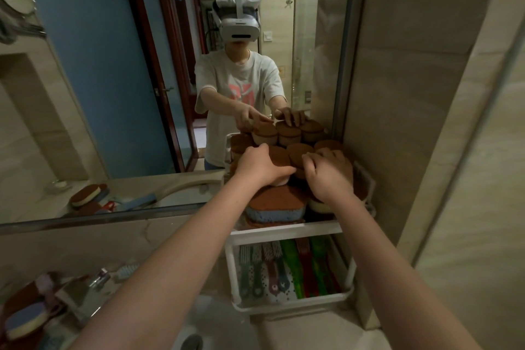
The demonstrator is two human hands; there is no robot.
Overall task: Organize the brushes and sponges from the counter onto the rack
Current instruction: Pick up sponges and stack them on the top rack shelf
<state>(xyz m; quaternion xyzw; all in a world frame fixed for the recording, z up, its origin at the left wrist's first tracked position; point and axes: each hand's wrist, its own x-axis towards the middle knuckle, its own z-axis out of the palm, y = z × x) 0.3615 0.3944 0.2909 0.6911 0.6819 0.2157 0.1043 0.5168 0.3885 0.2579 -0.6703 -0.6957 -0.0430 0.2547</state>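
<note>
A white two-tier rack (287, 231) stands in the corner against the mirror. Its top shelf is packed with brown-topped sponges (301, 150); a blue sponge with a brown top (274, 204) lies at the front. My left hand (260, 165) grips an upright sponge near the middle of the shelf. My right hand (329, 172) has its fingers curled over the sponges beside it. The lower shelf holds several brushes (284, 270) lying side by side, green, red and patterned.
On the counter at the lower left lie a blue and white sponge (25, 318) and a brush (127, 270). The mirror (113, 93) repeats the scene with a person wearing a headset. A beige wall (426, 122) closes the right side.
</note>
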